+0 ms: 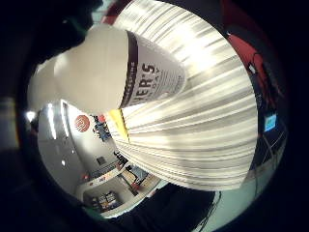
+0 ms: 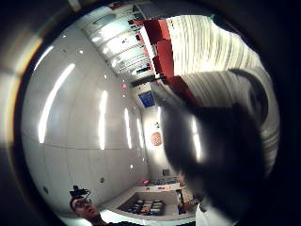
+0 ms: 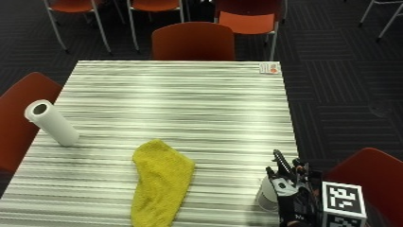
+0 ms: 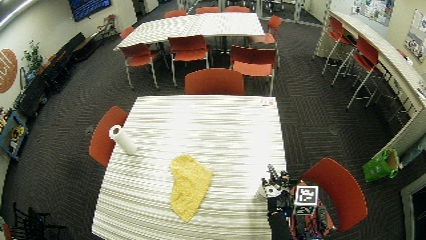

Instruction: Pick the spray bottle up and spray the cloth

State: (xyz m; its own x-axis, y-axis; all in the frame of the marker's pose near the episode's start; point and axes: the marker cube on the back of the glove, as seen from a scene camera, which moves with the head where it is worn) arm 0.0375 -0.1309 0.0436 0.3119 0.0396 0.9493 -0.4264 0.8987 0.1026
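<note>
A white spray bottle with a dark sprayer head stands near the right front corner of the striped table. My gloved right hand is right beside it, on the side of the table's edge. The bottle's white body and printed label fill much of the little finger side palm view. Close in the thumb side palm view, the dark sprayer head looms blurred. Whether the hand grips the bottle does not show. A yellow cloth lies crumpled on the table, left of the bottle, and a yellow sliver of cloth shows past the bottle.
A paper towel roll lies near the table's left edge. A small card sits at the far right corner. Red chairs stand at the far side, the left and the near right.
</note>
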